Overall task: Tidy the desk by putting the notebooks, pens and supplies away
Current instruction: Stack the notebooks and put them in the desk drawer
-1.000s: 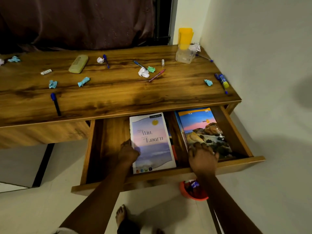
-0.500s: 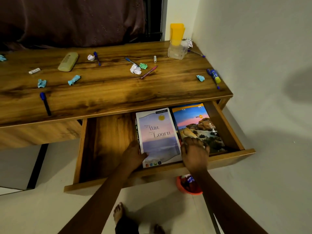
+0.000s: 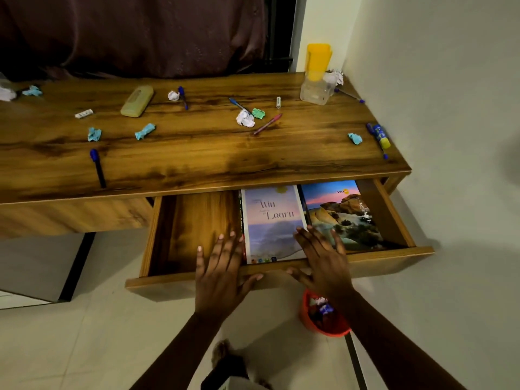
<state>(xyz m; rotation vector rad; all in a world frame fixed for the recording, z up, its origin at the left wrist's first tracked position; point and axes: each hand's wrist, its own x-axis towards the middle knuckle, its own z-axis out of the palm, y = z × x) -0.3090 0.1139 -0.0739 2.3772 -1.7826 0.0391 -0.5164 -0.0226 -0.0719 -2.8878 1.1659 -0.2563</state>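
Observation:
The wooden desk's drawer (image 3: 388, 253) is pulled out. Inside lie two notebooks side by side: a "Win Learn" one (image 3: 271, 218) and a rocky-landscape one (image 3: 342, 209) to its right. My left hand (image 3: 222, 266) is spread flat over the drawer's front edge, left of the "Win Learn" notebook. My right hand (image 3: 323, 257) is spread flat too, its fingertips over the seam between the two notebooks. Neither hand holds anything. Pens lie on the desktop: a black-and-blue one (image 3: 97, 167), a pink one (image 3: 267, 124), blue ones (image 3: 183, 97) (image 3: 237, 105).
Crumpled paper bits (image 3: 244, 119) (image 3: 94, 134) (image 3: 355, 138), a yellow-green case (image 3: 137, 101), a glue stick (image 3: 381, 135) and a clear holder with a yellow cup (image 3: 316, 77) sit on the desk (image 3: 197, 156). An orange bin (image 3: 323, 319) stands on the floor under the drawer. A wall is on the right.
Both hands have lifted off the notebooks and drawn back to the drawer's front edge, fingers now spread. The "Win Learn" notebook has shifted right, against the landscape one.

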